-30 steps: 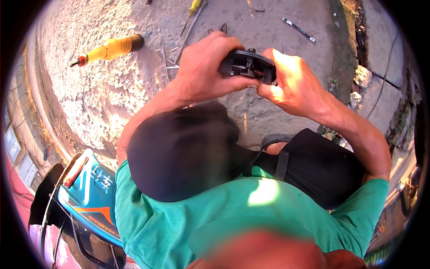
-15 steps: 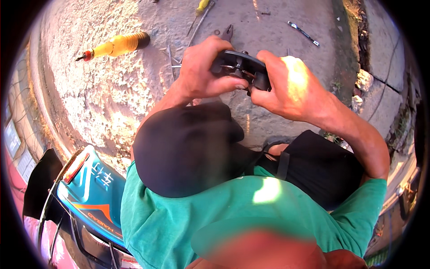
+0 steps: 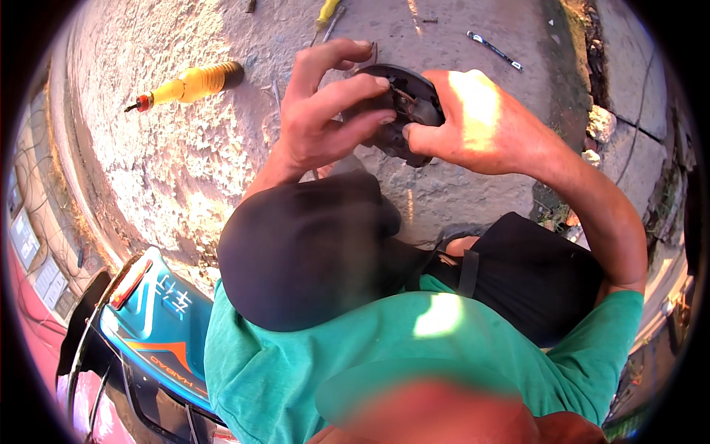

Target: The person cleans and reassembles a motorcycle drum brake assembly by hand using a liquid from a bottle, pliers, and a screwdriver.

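Observation:
A round black part (image 3: 423, 111) with a raised rim and metal pieces inside is held up over the ground in front of my knees. My right hand (image 3: 477, 118) grips its right edge, the thumb on the near face and the fingers behind. On the part's left side is my left hand (image 3: 325, 107), its fingers spread. Some of its fingertips touch or lie just over the part's inner face; the far finger stands clear of it. The part's inner face now tilts up into view, with its lower left partly behind my left fingers.
A yellow bottle (image 3: 196, 83) with a red cap lies at the left. Beyond my hands are a yellow-handled screwdriver (image 3: 328, 10), a small bolt (image 3: 430, 21) and a thin dark tool (image 3: 495, 52). A blue vehicle panel (image 3: 159, 314) stands at lower left; broken paving (image 3: 600, 124) runs along the right.
My left hand has loosened its grip and spread its fingers. The round part has turned, so its inner face shows more. My right hand keeps hold and has shifted slightly up.

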Demonstrator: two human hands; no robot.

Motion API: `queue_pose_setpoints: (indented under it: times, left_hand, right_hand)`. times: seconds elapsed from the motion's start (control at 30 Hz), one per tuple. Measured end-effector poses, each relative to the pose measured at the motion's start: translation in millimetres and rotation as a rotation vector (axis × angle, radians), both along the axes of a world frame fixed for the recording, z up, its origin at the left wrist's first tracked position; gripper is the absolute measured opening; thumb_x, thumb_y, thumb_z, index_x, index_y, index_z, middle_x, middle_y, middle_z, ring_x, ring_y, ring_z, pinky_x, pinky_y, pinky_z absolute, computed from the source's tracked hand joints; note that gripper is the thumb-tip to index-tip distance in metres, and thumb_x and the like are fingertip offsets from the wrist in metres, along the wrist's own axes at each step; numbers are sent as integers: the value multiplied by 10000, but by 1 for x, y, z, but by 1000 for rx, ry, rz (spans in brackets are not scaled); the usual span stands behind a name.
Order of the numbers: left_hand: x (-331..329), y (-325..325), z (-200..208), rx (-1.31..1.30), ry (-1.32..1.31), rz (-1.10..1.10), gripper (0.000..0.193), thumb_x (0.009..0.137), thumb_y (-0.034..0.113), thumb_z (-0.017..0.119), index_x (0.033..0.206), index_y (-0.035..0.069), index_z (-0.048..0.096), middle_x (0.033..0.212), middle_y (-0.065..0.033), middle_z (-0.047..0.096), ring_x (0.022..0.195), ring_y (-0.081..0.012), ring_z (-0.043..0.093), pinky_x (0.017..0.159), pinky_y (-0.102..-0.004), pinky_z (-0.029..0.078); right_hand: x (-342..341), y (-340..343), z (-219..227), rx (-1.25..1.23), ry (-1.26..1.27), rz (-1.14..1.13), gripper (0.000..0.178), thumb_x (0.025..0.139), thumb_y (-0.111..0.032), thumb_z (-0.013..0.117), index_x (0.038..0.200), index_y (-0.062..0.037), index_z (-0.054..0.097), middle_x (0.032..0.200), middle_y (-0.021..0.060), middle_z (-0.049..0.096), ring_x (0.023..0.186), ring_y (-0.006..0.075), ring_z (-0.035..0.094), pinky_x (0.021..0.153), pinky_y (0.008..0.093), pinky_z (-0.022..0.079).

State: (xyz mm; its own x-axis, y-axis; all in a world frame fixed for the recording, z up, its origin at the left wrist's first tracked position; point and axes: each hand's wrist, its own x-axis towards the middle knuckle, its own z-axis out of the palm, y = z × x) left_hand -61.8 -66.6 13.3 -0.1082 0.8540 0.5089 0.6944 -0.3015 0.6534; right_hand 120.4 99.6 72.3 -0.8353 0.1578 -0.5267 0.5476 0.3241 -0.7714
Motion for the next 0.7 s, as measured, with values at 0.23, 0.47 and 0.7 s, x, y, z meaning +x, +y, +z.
queue_pose_setpoints:
  times: [0.23, 0.47, 0.7]
  left_hand:
    - [5, 2, -1, -95, 27, 44, 465, 696, 82, 914, 1128, 63, 741, 1256, -178, 647, 1132, -334, 642, 916, -408, 562]
    - [-21, -31, -61, -481, -45, 381, 417, 822, 171, 844, 1200, 53, 714, 1226, -146, 683, 1151, -342, 654, 961, -411, 536]
    - [-24, -79, -126, -612, 141, 345, 424, 843, 274, 822, 1191, 60, 712, 1145, -149, 694, 1087, -359, 653, 928, -450, 524]
  right_hand:
    - [-1, 5, -18, -131, -78, -12, 411, 822, -294, 671, 1065, 37, 651, 787, 127, 695, 691, 217, 675, 656, 376, 546]
    - [-2, 22, -77, -242, -129, -148, 329, 894, -273, 629, 1021, 30, 658, 759, 59, 656, 582, 140, 620, 553, 318, 551]
    - [-2, 50, -148, -185, -309, -284, 342, 867, -298, 647, 954, 29, 697, 764, 70, 674, 581, 161, 648, 507, 313, 539]
